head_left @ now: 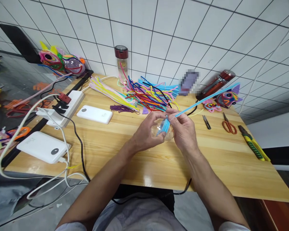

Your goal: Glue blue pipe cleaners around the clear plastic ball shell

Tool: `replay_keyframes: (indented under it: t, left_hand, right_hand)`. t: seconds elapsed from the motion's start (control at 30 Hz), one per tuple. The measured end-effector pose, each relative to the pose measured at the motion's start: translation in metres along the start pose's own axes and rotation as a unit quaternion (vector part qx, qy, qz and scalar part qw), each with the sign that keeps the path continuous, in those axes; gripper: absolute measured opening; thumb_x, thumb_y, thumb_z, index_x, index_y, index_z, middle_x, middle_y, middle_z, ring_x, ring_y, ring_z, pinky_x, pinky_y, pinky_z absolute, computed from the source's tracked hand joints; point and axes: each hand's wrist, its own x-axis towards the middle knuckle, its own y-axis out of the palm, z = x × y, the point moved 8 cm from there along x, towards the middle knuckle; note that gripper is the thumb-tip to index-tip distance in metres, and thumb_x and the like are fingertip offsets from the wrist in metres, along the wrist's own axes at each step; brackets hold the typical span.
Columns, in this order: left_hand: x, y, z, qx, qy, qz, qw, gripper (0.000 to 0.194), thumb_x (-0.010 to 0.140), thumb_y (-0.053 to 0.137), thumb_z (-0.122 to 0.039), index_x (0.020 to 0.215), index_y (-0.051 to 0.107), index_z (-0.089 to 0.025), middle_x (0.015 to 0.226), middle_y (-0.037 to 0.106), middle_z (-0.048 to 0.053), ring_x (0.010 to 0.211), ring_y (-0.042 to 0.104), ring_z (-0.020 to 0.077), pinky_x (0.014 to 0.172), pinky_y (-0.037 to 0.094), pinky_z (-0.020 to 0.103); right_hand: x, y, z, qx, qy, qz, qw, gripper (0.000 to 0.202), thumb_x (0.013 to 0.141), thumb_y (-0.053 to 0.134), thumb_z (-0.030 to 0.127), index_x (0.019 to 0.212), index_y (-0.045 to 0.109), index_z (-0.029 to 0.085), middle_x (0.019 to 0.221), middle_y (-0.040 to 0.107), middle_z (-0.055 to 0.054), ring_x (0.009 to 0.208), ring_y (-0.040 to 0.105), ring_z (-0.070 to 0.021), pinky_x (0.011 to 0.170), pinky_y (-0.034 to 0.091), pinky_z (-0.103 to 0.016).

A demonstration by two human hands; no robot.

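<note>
Near the middle of the wooden table, my left hand (149, 131) is wrapped round a clear ball (156, 129) that has light blue pipe cleaners (165, 125) laid in bands over it. Thumb and fingers of my right hand (184, 128) pinch the blue strip at the ball's upper right. From that pinch a long blue pipe cleaner (204, 98) sticks out, slanting up to the right. Both hands are close together, just above the table. My fingers hide part of the ball.
Behind my hands lies a pile of coloured pipe cleaners (149, 94). White power banks (94, 114) and a power strip (68, 107) with cables are at left. Snips (206, 122), scissors (229, 124), pliers (252, 144) and a decorated ball (227, 98) are at right.
</note>
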Motion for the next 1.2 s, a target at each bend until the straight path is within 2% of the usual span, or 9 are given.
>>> replay_keyframes:
  t: [0.17,0.3,0.4,0.53,0.63,0.73,0.87,1.0,1.2]
  left_hand:
    - [0.0,0.001,0.002,-0.026,-0.019,-0.012,0.999,0.047,0.091,0.078,-0.039,0.13,0.058,-0.024,0.146,0.066,0.015,0.145,0.062,0.0325,0.118,0.054,0.05]
    - [0.0,0.002,0.009,-0.049,-0.055,-0.039,0.997,0.036,0.092,0.077,-0.039,0.121,0.059,-0.025,0.14,0.07,0.012,0.14,0.065,0.0295,0.116,0.054,0.047]
    - [-0.001,0.004,0.015,-0.076,-0.078,-0.041,0.993,0.035,0.092,0.078,-0.043,0.117,0.059,-0.025,0.139,0.07,0.01,0.139,0.064,0.0291,0.114,0.054,0.045]
    - [-0.002,0.008,0.022,-0.13,-0.097,-0.022,0.986,0.046,0.097,0.074,-0.054,0.129,0.057,-0.026,0.149,0.066,0.011,0.145,0.061,0.03,0.118,0.052,0.046]
    - [-0.003,0.011,0.028,-0.178,-0.122,-0.002,0.976,0.058,0.1,0.068,-0.061,0.141,0.049,-0.025,0.156,0.063,0.014,0.15,0.058,0.0329,0.121,0.049,0.051]
    - [-0.005,0.013,0.035,-0.157,-0.172,0.021,0.972,0.061,0.104,0.06,-0.062,0.147,0.045,-0.021,0.164,0.057,0.018,0.151,0.056,0.0354,0.123,0.046,0.055]
    - [-0.009,0.015,0.043,-0.12,-0.237,0.053,0.963,0.064,0.101,0.061,-0.064,0.147,0.047,-0.021,0.168,0.051,0.019,0.146,0.057,0.0387,0.109,0.054,0.053]
    - [-0.011,0.015,0.047,-0.14,-0.25,0.06,0.956,0.056,0.101,0.061,-0.058,0.144,0.052,-0.024,0.161,0.058,0.014,0.135,0.062,0.0358,0.089,0.059,0.043]
    - [-0.01,0.014,0.048,-0.144,-0.243,0.049,0.958,0.05,0.098,0.063,-0.056,0.134,0.056,-0.022,0.151,0.064,0.012,0.129,0.063,0.0327,0.089,0.055,0.04]
  right_hand:
    - [-0.002,0.001,0.002,0.005,-0.005,-0.012,1.0,0.049,0.082,0.09,0.065,0.108,0.078,0.026,0.124,0.08,-0.008,0.114,0.076,-0.0274,0.101,0.062,-0.042]
    - [-0.003,0.003,0.002,0.007,-0.009,-0.009,1.0,0.044,0.081,0.091,0.061,0.105,0.078,0.026,0.119,0.08,-0.007,0.11,0.076,-0.0256,0.101,0.061,-0.042]
    - [-0.003,0.004,0.0,0.004,-0.003,-0.005,1.0,0.043,0.082,0.091,0.059,0.107,0.078,0.026,0.112,0.081,-0.005,0.108,0.077,-0.0254,0.1,0.061,-0.042]
    - [0.0,0.001,0.0,-0.011,-0.006,-0.008,1.0,0.041,0.082,0.091,0.058,0.102,0.078,0.025,0.113,0.081,-0.006,0.101,0.075,-0.0235,0.092,0.061,-0.038]
    - [0.003,-0.001,-0.005,-0.012,0.008,-0.007,1.0,0.043,0.08,0.092,0.058,0.104,0.079,0.025,0.101,0.08,-0.004,0.091,0.073,-0.0218,0.083,0.06,-0.037]
    - [0.006,-0.003,-0.01,0.001,0.01,-0.005,1.0,0.043,0.077,0.095,0.058,0.099,0.08,0.024,0.094,0.079,-0.002,0.086,0.07,-0.0206,0.079,0.058,-0.035]
    - [0.009,-0.004,-0.013,-0.007,0.006,0.001,1.0,0.043,0.073,0.097,0.059,0.091,0.08,0.024,0.094,0.079,-0.002,0.083,0.067,-0.0193,0.077,0.056,-0.034]
    - [0.008,-0.001,-0.013,-0.013,0.005,0.012,1.0,0.043,0.071,0.098,0.057,0.091,0.08,0.024,0.089,0.078,-0.001,0.082,0.067,-0.0196,0.077,0.055,-0.035]
    - [0.006,0.003,-0.01,-0.027,-0.006,0.028,0.999,0.042,0.075,0.096,0.058,0.092,0.079,0.024,0.089,0.076,-0.001,0.082,0.065,-0.0194,0.078,0.055,-0.035]
